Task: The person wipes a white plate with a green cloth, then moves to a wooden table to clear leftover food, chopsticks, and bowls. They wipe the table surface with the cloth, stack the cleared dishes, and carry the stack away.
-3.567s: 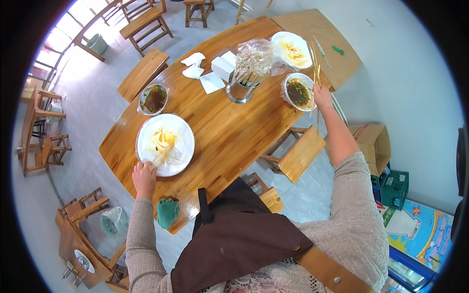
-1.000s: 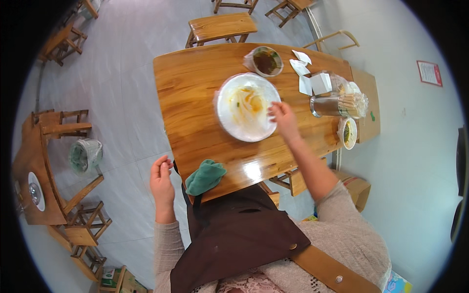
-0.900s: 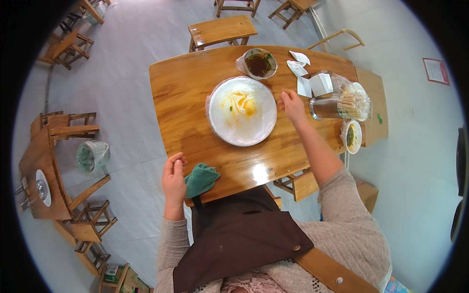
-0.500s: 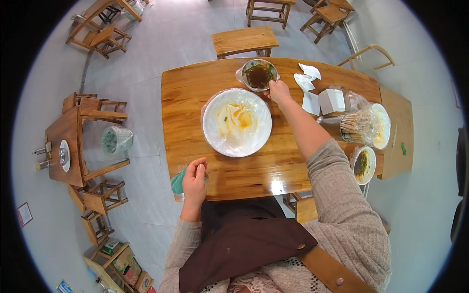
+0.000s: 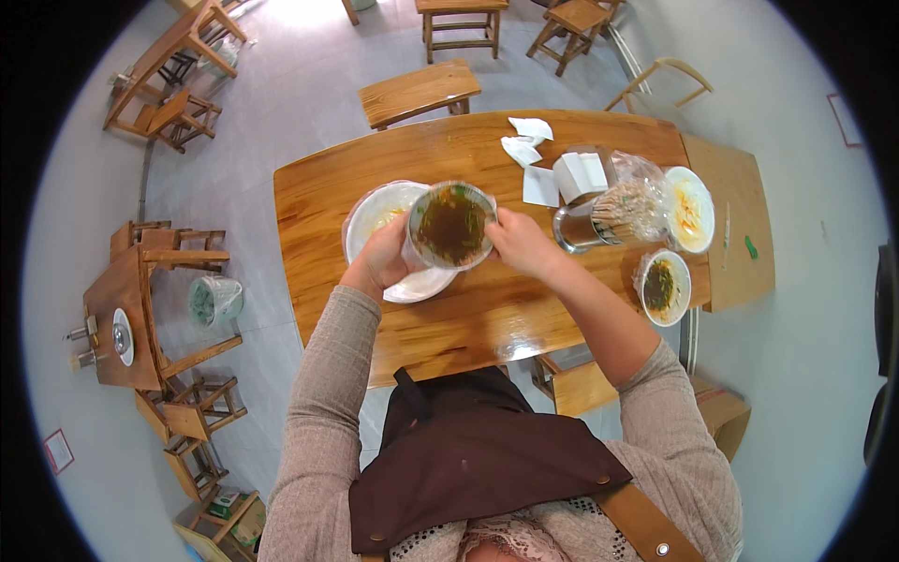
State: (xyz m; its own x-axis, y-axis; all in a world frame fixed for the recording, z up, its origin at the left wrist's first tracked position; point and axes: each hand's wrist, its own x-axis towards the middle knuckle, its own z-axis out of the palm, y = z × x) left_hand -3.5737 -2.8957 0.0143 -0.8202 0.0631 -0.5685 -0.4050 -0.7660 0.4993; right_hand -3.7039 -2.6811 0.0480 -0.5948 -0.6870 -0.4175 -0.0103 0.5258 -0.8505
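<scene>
A bowl of dark broth with green herbs (image 5: 451,225) is held up over the table between my two hands. My left hand (image 5: 379,258) grips its left side, and the fingers are partly hidden behind it. On the right, my right hand (image 5: 517,244) pinches the bowl's rim. Beneath and to the left lies a white plate lined with clear plastic (image 5: 361,220), smeared with orange sauce. The bowl and my left hand cover much of this plate.
On the wooden table's (image 5: 440,342) right side stand a metal cup of wooden skewers (image 5: 585,229), a napkin holder (image 5: 581,176), a second sauce-smeared plate (image 5: 702,220) and another bowl of broth (image 5: 665,286). Crumpled napkins (image 5: 526,140) lie at the back. A stool (image 5: 421,92) stands beyond.
My right hand has brought the broth bowl from the table's far side toward me, over the plate. My left hand has moved up from the near left edge and taken hold of it.
</scene>
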